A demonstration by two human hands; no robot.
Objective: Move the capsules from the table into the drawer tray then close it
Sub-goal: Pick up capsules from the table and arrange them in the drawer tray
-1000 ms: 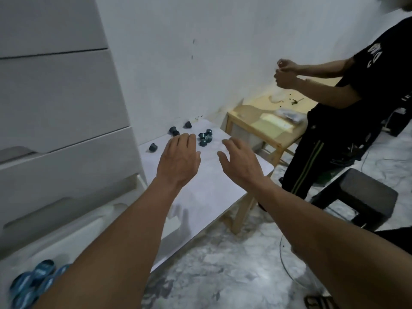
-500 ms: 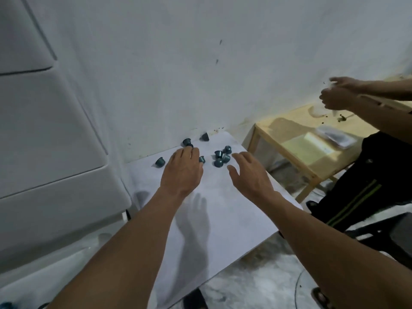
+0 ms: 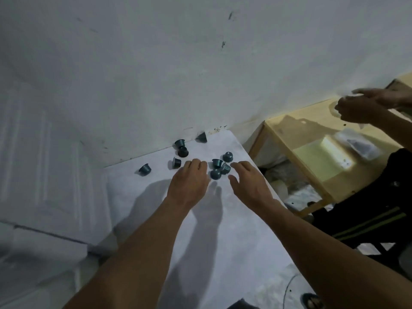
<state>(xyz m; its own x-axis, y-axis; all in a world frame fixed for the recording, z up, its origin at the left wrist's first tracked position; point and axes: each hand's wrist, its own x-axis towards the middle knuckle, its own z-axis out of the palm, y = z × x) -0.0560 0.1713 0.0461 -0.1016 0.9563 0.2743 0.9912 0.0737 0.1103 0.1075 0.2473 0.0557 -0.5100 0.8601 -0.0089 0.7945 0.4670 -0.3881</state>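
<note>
Left hand: palm down, fingers together and relaxed, gripping nothing, tips just beside the capsules.
Right hand: thumb spread wide, fingertips at the same cluster, empty.
Capsules: scattered across the white table, near the wall.

A plain room, home or makeshift workspace, hard to say which: a scuffed white-painted wall, a white panelled drawer cabinet at the left, a low white-topped table set against the wall, a small pale wooden side table beside it, and grey marbled floor tiles beneath
</note>
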